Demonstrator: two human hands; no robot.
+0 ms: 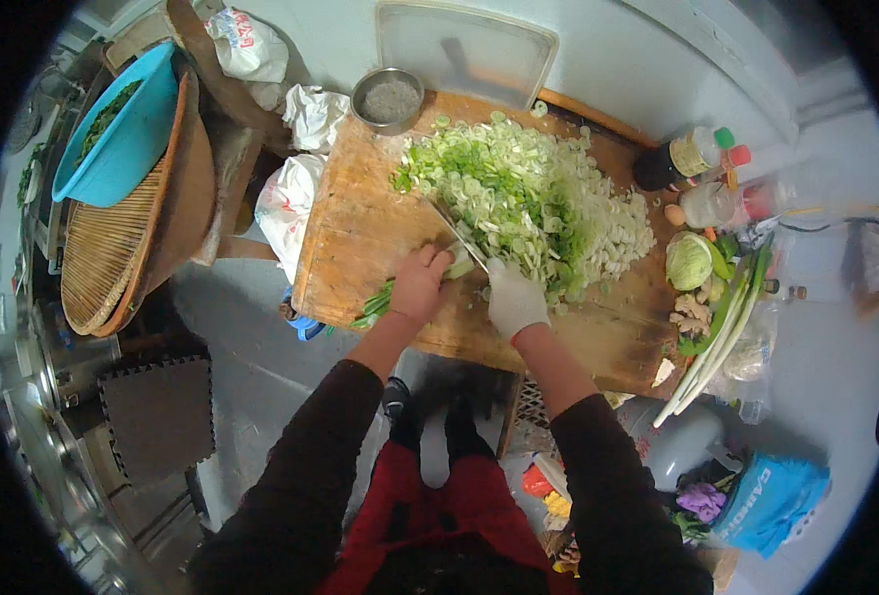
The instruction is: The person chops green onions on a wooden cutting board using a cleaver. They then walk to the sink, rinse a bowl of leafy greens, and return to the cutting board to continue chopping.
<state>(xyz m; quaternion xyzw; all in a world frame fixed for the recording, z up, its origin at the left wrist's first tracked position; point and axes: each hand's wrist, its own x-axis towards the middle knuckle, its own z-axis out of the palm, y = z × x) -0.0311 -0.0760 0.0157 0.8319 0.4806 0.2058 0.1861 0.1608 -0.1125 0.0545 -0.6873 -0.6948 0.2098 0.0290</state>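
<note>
My bare left hand [419,284] presses a bunch of green onions [375,303] down on a wooden cutting board [358,223]; their green ends stick out at its left. In a white knit glove, my right hand [517,299] grips a kitchen knife [460,236], whose handle is hidden in the fist. The blade points away from me to the upper left, close by the fingers of my left hand. Beyond the blade, a wide heap of sliced green onion [521,193] covers much of the board, white rings mixed with green pieces.
A metal bowl of whitish granules [387,101] stands at the board's far left corner. Bottles [681,160], a cabbage [686,260], ginger [692,315] and whole green onions [726,335] lie along the right. To the left, a blue basin [123,134] of greens rests on a woven basket [116,253].
</note>
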